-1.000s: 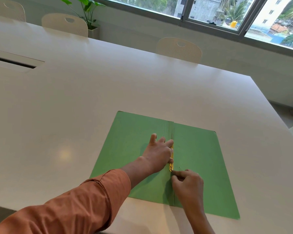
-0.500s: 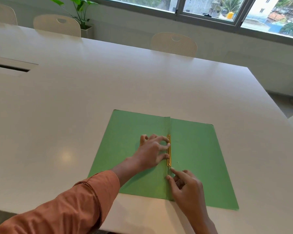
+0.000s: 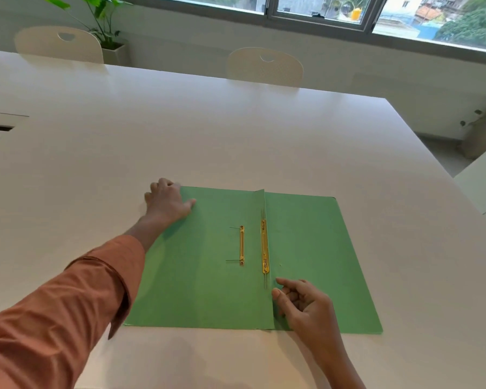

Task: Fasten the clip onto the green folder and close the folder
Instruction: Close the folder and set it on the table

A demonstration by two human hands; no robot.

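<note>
While the green folder point(image 3: 197, 276) lies open and flat on the white desk point(image 3: 236, 130), my left hand point(image 3: 167, 200) rests at the folder's far left corner, palm down. Its fingers point(image 3: 155, 189) curl over the left edge at that corner and the thumb lies on the green surface; whether they grip the cover or only press on it cannot be told. My orange sleeve point(image 3: 68, 304) runs from the near left of the view toward that hand.

My right hand point(image 3: 300, 301) sits near the folder's near edge, just right of the spine fold point(image 3: 264, 203). Its fingers point(image 3: 289, 283) are loosely bent and half open, with nothing held between them; the thumb tip touches the raised fold.

Along the fold, on its right side, lies a long yellow metal clip strip point(image 3: 265, 245), running near to far. Just left of the fold, on the left cover, lies a shorter yellow clip bar point(image 3: 241, 245), parallel to the strip and apart from it, with two thin prongs pointing left from its ends.

At the far edge of the desk stand two cream chairs point(image 3: 264, 67). A potted plant point(image 3: 101, 26) stands at far left below the window point(image 3: 320, 9).
</note>
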